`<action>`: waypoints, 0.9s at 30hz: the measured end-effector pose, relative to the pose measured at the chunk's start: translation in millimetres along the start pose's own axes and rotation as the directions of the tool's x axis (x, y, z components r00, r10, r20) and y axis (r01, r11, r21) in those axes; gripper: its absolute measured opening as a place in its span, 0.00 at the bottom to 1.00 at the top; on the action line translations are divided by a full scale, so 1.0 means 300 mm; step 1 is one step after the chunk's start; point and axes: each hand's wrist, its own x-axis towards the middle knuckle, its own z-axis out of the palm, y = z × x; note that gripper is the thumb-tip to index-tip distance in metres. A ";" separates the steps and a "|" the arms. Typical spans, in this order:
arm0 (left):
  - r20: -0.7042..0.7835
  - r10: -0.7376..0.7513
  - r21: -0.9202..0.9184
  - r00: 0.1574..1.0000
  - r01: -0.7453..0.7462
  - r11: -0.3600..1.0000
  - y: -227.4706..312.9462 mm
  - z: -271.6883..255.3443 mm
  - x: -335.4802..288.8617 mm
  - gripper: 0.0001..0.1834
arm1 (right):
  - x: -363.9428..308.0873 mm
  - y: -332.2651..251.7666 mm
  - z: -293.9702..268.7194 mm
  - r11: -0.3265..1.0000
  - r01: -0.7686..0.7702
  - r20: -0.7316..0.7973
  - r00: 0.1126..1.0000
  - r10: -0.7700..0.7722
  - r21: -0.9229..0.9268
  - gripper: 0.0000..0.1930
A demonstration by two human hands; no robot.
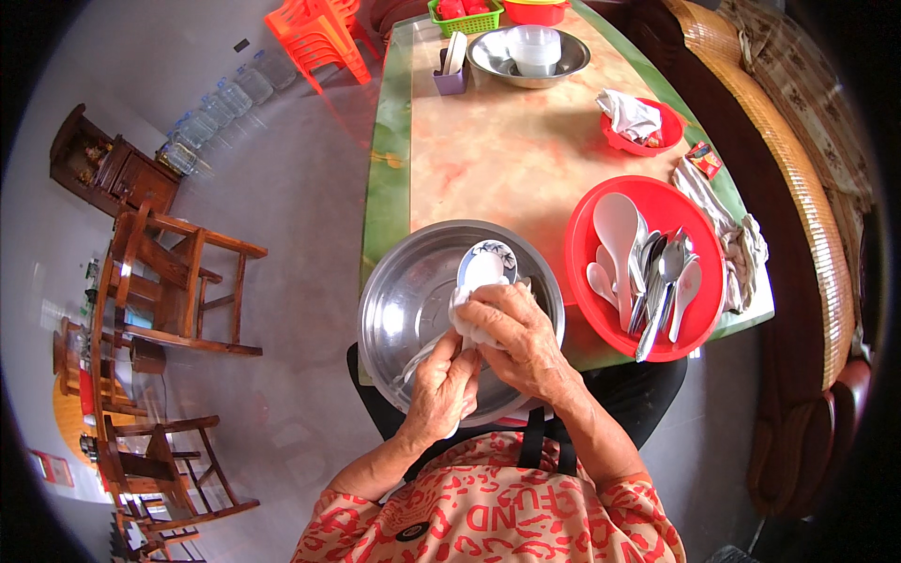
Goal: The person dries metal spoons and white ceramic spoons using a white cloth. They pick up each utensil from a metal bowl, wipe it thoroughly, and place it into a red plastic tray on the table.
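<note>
one blue-patterned white spoon (pixel 486 269), scoop toward twelve o'clock, above round silver metal basin (pixel 392 310): left hand (pixel 445 387) grips it, right hand (pixel 516 340) pinches white cloth (pixel 461 317) against it; round red basin (pixel 580 272), two o'clock.

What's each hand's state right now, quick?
Left hand: closed, apparently on the spoon.
Right hand: closed on a white cloth against the spoon.

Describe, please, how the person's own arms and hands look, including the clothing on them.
Both the left hand and right hand are without gloves; no watch shows. The forearms are bare, below short peach-coloured sleeves with irregular red markings.
</note>
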 end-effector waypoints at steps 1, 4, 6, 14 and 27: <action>0.000 -0.005 -0.006 1.000 0.005 1.000 -0.003 0.004 0.001 0.21 | 0.004 0.008 0.008 1.000 -0.003 -0.048 0.999 0.002 -0.023 0.21; -0.002 0.071 0.008 0.997 -0.071 0.997 0.004 0.027 -0.010 0.23 | 0.029 0.030 0.029 0.957 -0.041 -0.219 0.975 -0.024 -0.288 0.19; -0.004 0.101 -0.004 0.995 -0.101 0.995 0.010 0.037 -0.008 0.24 | 0.049 0.034 0.036 0.912 -0.097 -0.336 0.941 -0.047 -0.399 0.21; -0.015 0.062 0.021 0.998 -0.061 0.998 -0.021 0.020 0.006 0.23 | 0.001 -0.013 0.032 0.937 -0.261 -0.157 0.961 0.229 -0.234 0.21; -0.010 0.004 -0.047 1.000 -0.004 0.999 0.004 0.025 0.004 0.20 | 0.064 0.031 0.032 0.940 -0.041 -0.235 0.971 -0.042 -0.339 0.25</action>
